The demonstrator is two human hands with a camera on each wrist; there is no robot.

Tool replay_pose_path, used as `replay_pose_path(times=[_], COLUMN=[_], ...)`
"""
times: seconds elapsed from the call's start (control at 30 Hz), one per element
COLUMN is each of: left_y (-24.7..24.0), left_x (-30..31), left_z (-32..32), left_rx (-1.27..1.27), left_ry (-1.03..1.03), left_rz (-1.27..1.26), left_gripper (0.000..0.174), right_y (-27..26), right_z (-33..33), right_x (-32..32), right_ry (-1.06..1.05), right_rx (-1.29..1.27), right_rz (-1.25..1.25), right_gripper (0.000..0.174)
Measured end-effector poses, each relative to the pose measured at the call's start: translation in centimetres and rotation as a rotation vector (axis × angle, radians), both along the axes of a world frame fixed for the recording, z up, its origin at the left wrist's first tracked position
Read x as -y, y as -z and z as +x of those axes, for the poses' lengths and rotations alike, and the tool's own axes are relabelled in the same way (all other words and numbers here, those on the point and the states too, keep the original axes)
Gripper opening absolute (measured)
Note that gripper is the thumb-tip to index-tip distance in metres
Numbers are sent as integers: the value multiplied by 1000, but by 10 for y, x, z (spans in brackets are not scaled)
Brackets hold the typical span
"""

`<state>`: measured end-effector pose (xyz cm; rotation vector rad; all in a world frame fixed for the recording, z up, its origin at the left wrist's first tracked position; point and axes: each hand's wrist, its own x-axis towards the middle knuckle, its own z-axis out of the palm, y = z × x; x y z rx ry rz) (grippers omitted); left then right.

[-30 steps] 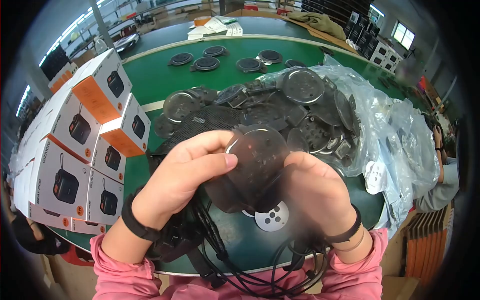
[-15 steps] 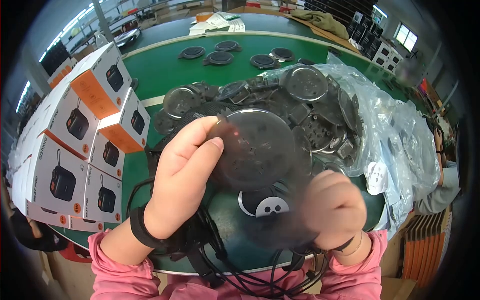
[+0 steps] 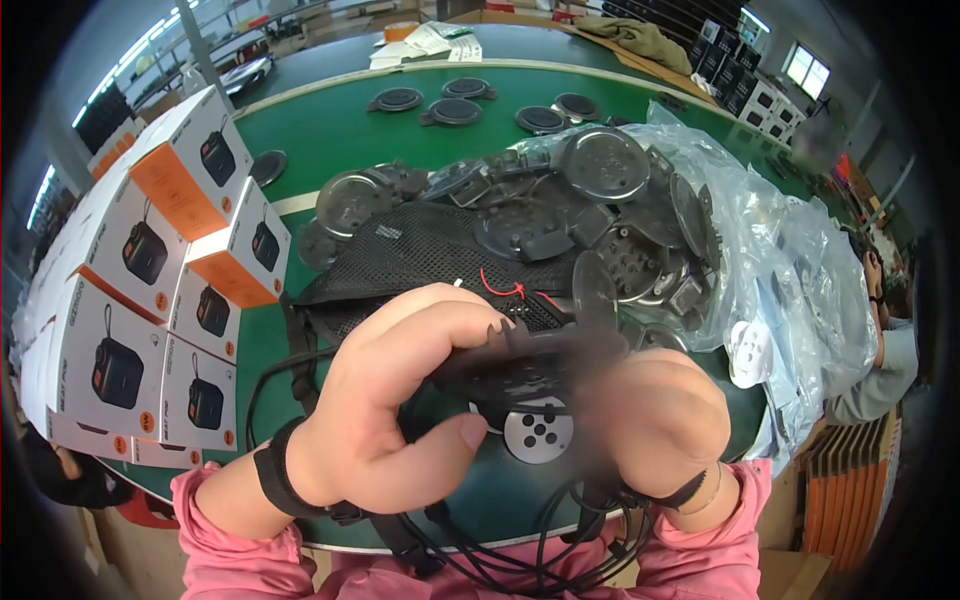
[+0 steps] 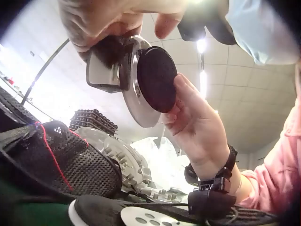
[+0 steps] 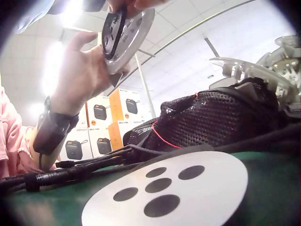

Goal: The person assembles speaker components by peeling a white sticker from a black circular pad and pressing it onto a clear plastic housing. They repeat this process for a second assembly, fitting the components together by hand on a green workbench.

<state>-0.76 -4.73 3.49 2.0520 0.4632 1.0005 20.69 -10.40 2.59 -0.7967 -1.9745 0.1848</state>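
My left hand (image 3: 400,400) grips a translucent dark plastic part (image 3: 500,372), which lies tilted nearly edge-on in the head view. Its round rim (image 4: 141,110) and a boxy side piece (image 4: 104,70) show in the left wrist view. Blurred in the head view, my right hand (image 3: 665,425) pinches a round black disc (image 4: 157,79) by its edge. The disc is held flat against or close beside the plastic part's round face; contact cannot be told. Below the hands lies a white disc with dark spots (image 3: 540,432), also in the right wrist view (image 5: 211,181).
Stacked white and orange boxes (image 3: 125,350) stand at left. Beyond the hands are a black mesh bag (image 3: 400,250), a heap of similar plastic parts (image 3: 605,165) and clear plastic bags (image 3: 800,260). Several black discs (image 3: 455,111) lie farther back. Cables (image 3: 480,560) run along the front edge.
My left hand has tilted the plastic part from facing the head camera to nearly edge-on, its thumb now lower. My right hand has brought the black disc up to the part.
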Motion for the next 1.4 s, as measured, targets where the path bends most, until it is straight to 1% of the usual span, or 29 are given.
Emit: replay_pose_path(times=[0.03,0.1,0.13,0.23,0.3,0.33,0.4,0.6,0.63,0.7,0.8,0.83,0.9,1.0,1.33,1.4], left_y=[1,4,4,2,-3,-3,-3,0,-1,-4,-6,-5,-2,0,1,0], left_x=[-1,-1,-1,3,6,5,3,2,3,5,8,7,5,4,7,7], left_z=[1,5,6,7,6,6,7,8,8,8,8,8,9,9,11,11], left_rx=[0,96,97,81,-31,-32,-18,-11,-11,-12,-54,-55,-12,13,16,3], left_ry=[2,0,1,-35,-52,-51,-19,-34,-34,-36,-22,-22,-16,-9,-4,-10], left_rz=[1,113,114,152,145,145,242,311,310,166,157,157,254,275,256,267], left_gripper=[37,40,40,39,37,37,36,35,35,35,34,34,34,32,28,27], right_y=[2,6,6,4,5,5,4,2,4,8,5,3,1,0,2,5], right_z=[1,2,3,4,4,4,5,3,3,3,3,4,6,8,8,8], right_x=[0,0,0,2,2,2,3,4,4,3,4,4,5,7,10,9], right_ry=[2,-15,-13,-18,-35,-34,-43,-49,-49,-60,-25,-25,-49,-60,-49,-43], right_rx=[0,30,31,69,77,77,67,49,48,-10,51,51,130,188,195,155], right_rz=[1,108,109,103,122,122,117,117,116,76,89,90,116,156,172,194], right_gripper=[20,22,22,24,24,24,24,26,26,26,27,27,27,27,27,29])
